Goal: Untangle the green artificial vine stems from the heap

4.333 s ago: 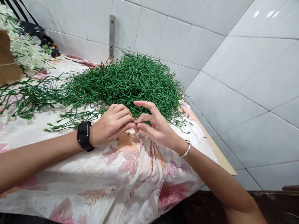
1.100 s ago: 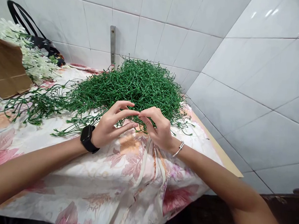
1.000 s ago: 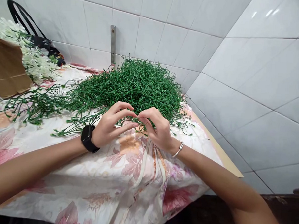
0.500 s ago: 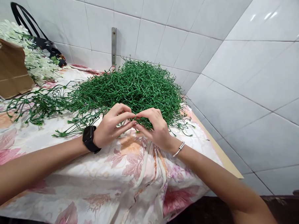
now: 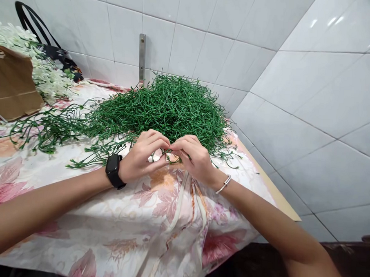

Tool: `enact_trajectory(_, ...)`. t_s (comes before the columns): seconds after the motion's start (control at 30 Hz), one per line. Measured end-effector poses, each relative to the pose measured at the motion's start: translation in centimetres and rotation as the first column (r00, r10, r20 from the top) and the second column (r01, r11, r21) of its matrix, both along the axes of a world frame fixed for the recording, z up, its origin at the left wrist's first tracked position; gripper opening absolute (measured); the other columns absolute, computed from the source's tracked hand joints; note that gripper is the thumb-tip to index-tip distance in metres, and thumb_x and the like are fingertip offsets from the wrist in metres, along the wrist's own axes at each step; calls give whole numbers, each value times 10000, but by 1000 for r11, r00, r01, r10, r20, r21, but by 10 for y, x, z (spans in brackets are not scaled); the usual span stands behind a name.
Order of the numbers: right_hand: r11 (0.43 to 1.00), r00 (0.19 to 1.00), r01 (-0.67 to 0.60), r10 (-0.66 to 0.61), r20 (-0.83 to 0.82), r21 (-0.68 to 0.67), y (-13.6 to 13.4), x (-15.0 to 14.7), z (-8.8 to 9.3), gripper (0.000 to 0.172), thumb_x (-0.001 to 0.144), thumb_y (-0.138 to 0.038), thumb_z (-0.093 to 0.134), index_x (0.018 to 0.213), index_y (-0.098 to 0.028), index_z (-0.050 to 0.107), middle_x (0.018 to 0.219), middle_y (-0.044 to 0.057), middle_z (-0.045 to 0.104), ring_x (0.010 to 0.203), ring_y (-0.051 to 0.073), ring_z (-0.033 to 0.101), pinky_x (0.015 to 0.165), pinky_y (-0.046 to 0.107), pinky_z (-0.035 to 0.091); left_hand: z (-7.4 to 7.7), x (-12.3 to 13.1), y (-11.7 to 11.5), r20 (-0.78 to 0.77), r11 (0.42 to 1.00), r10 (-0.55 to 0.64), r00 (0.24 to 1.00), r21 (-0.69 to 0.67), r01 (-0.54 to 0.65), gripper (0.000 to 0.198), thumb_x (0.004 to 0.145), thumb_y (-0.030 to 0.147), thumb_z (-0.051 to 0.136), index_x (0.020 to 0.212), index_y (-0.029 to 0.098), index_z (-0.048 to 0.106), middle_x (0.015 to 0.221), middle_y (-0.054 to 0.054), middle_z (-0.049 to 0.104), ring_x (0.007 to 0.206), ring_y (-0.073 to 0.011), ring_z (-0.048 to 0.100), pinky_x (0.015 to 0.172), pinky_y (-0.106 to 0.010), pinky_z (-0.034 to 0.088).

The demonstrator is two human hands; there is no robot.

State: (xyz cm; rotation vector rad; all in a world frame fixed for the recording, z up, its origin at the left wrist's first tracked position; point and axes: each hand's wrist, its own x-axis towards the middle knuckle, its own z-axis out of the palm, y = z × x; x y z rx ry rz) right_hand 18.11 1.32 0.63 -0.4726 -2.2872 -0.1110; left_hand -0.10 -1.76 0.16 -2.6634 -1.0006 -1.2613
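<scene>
- Head view, surroundings: beyond the meeting fingertips rises a large tangled heap of thin green plastic stems (image 5: pixel 168 107), piled against the white tiled wall (image 5: pixel 208 33); its near edge comes right up to the knuckles, so loose strands crowd the pinch from behind.
- Out to the left of the grip, long branching green sprigs (image 5: pixel 47 128) trail flat across the pink and cream floral cloth (image 5: pixel 114 217), and one sprig runs in just above the black smartwatch (image 5: pixel 113 171) on the left wrist.
- Far left of the grip sit a brown cardboard box (image 5: pixel 12 86) and a cluster of small white artificial flowers (image 5: pixel 43 73), with a dark patterned bag with black handles (image 5: pixel 58 57) behind them.
- Straight beyond the heap a narrow upright metal bracket (image 5: pixel 142 57) is fixed to the tiles.
- Below the grip the cloth bunches into folds over the table edge; a thin silver bangle (image 5: pixel 225 184) circles the right wrist.
- Head view, the hands: the left hand (image 5: pixel 143 157) and right hand (image 5: pixel 192 157) rest on the cloth with curled fingers, tips touching.
- Between the tips lies a small green stem piece (image 5: pixel 169 152), pinched closed from both sides and mostly hidden by the fingers; its shape cannot be told.
- It sits just at the heap's near edge, low over the cloth.
</scene>
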Motion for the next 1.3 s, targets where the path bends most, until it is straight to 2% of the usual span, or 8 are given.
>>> enact_trajectory(0.3,998,995,-50,48,92,22,-2,1,0,160,821,-69,348,763,-156,468,736,47,560,745,132,493,745,306,412,1,1,-2,-84,997,-26,996,-79,20,137,831,266,467,774,154,521,813,-34,594,839,-165,492,767,-324,326)
enact_trajectory(0.47,982,999,-5,14,49,-188,-5,2,2,135,843,-123,353,942,-172,431,765,26,530,724,116,481,685,271,425,-2,2,3,-46,999,37,998,-4,-37,108,846,225,458,890,158,531,880,-43,610,866,-163,492,769,-313,337)
enact_trajectory(0.57,882,997,-82,74,-37,-464,-9,1,4,257,841,-104,355,1080,-195,344,727,-11,509,659,89,492,642,241,423,-3,1,4,-18,997,67,998,27,-67,93,839,200,466,883,161,538,889,-41,614,879,-164,492,780,-315,336)
enact_trajectory(0.67,684,968,-247,133,-214,-686,-12,0,8,256,836,-116,381,1064,-216,321,677,-33,478,625,83,488,602,230,409,-3,0,4,-39,998,61,997,-7,-61,91,836,222,477,852,155,536,840,-37,610,832,-162,488,742,-310,332)
enact_trajectory(0.8,381,883,-461,112,-455,-801,-12,-2,15,185,829,-162,437,975,-222,340,583,-62,414,551,70,433,529,207,347,-4,3,0,-19,999,42,999,-9,-42,99,837,224,471,791,146,512,728,-25,570,721,-143,459,667,-293,318)
enact_trajectory(0.87,290,855,-512,80,-513,-808,-11,-2,19,177,820,-176,461,952,-223,353,563,-66,400,532,66,413,514,200,320,-5,5,-2,18,998,55,998,25,-55,104,838,220,467,772,148,501,704,-22,554,698,-142,445,651,-293,313)
enact_trajectory(0.97,235,821,-559,18,-571,-795,-11,-3,23,196,781,-182,510,911,-226,369,556,-72,346,524,65,397,506,201,301,-5,8,-3,65,997,62,996,35,-64,100,841,218,462,774,150,493,706,-28,546,691,-145,433,647,-294,315)
enact_trajectory(1.3,179,776,-596,-122,-619,-783,-12,-16,20,258,653,-56,494,768,-208,320,553,-81,285,495,48,352,469,189,253,-11,8,-1,157,999,3,988,-36,2,113,833,162,444,733,165,496,654,-10,531,668,-143,418,629,-289,316)
